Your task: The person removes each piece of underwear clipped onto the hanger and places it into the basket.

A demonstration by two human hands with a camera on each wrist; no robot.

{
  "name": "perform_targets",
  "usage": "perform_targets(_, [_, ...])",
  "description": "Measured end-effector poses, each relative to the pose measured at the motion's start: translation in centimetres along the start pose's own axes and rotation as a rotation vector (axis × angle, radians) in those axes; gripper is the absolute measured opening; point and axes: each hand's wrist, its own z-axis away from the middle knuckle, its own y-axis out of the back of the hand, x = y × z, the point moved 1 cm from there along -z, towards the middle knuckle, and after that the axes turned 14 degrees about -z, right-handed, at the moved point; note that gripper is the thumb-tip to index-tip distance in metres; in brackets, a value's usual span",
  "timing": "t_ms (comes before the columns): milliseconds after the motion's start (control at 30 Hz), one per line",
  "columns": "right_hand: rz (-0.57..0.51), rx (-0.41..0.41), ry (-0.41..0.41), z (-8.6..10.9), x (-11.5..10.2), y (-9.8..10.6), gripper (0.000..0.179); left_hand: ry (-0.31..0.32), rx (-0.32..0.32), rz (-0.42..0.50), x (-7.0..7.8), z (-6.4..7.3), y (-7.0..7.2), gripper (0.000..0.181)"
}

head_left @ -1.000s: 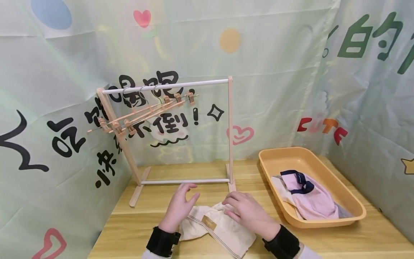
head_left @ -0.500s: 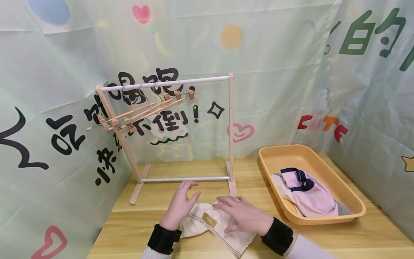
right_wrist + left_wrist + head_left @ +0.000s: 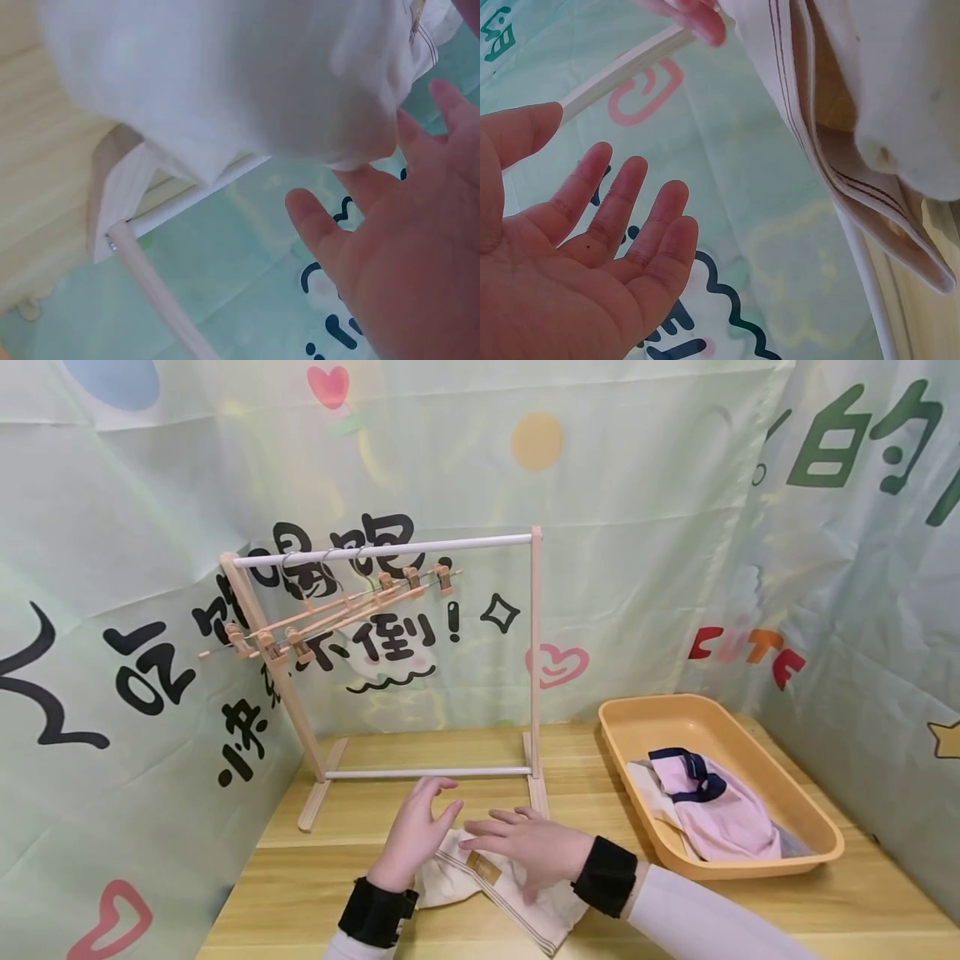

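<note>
A cream garment (image 3: 543,920) with thin dark stripes along its edge and a tan label (image 3: 483,867) lies bunched on the table in front of me. My left hand (image 3: 412,833) is just past its left side, fingers loosely bent and holding nothing. In the left wrist view its fingers (image 3: 634,184) are apart, away from the cloth (image 3: 900,82). Over the garment's right half is my right hand (image 3: 531,845), fingers spread. The right wrist view has that hand (image 3: 405,232) close beside the cloth (image 3: 247,82); I cannot tell whether it touches.
Behind the garment stands a small wooden rack (image 3: 535,652) with white bars. Several clip hangers (image 3: 337,618) hang from its top bar. On the right, an orange tub (image 3: 705,708) holds a pink garment (image 3: 723,822) with navy trim and other cloths. Printed curtains (image 3: 637,568) surround the table.
My right hand has moved left across the garment, and its fingers have spread. The left hand and the garment stay nearly where they were.
</note>
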Motion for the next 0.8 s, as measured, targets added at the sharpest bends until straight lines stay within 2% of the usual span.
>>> perform_targets(200, [-0.023, -0.064, -0.012, -1.1, -0.3, 0.2, 0.113, -0.005, 0.003, 0.015, -0.1, 0.1, 0.0, 0.032])
perform_targets(367, [-0.032, -0.082, -0.033, -1.9, -0.5, 0.1, 0.112, -0.007, 0.007, 0.02, -0.2, 0.1, 0.0, 0.029])
perform_targets(667, [-0.168, -0.093, -0.08, -2.4, -0.2, -0.3, 0.109, -0.007, 0.005, 0.002, 0.0, 0.0, 0.1, 0.03])
perform_targets(800, [-0.224, -0.109, -0.095, -2.3, 0.1, -0.3, 0.101, -0.011, -0.002, 0.008, 0.0, 0.0, 0.1, 0.031])
